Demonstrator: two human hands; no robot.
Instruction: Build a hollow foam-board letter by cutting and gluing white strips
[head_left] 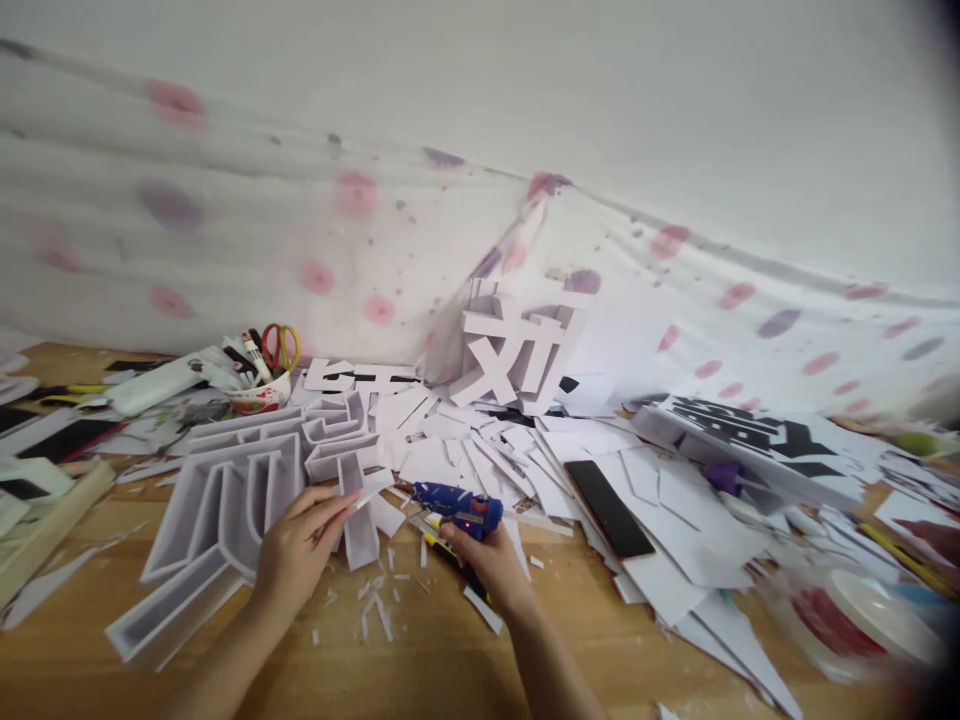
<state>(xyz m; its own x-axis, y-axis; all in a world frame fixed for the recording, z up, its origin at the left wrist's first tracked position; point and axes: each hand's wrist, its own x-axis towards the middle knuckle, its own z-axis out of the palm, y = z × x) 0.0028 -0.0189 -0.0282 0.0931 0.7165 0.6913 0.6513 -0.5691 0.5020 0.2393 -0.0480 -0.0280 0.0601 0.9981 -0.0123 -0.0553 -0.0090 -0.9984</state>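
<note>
My left hand (pixel 296 548) pinches a thin white paper strip (pixel 371 490) against the edge of a large hollow white foam-board character (pixel 240 500) lying flat on the wooden table (pixel 420 660). My right hand (pixel 491 560) grips a blue hot glue gun (pixel 457 505), its nozzle pointing left toward the strip. A red light shows on the gun's side. Small white offcuts lie between my two hands.
A finished white 3D character (pixel 517 350) stands against a dotted cloth backdrop (pixel 225 230). A cup with scissors (pixel 264 385) sits at back left. White paper scraps and a black strip (pixel 607 508) cover the middle. A printed sheet (pixel 750 432) and a tape roll (pixel 862 620) lie right.
</note>
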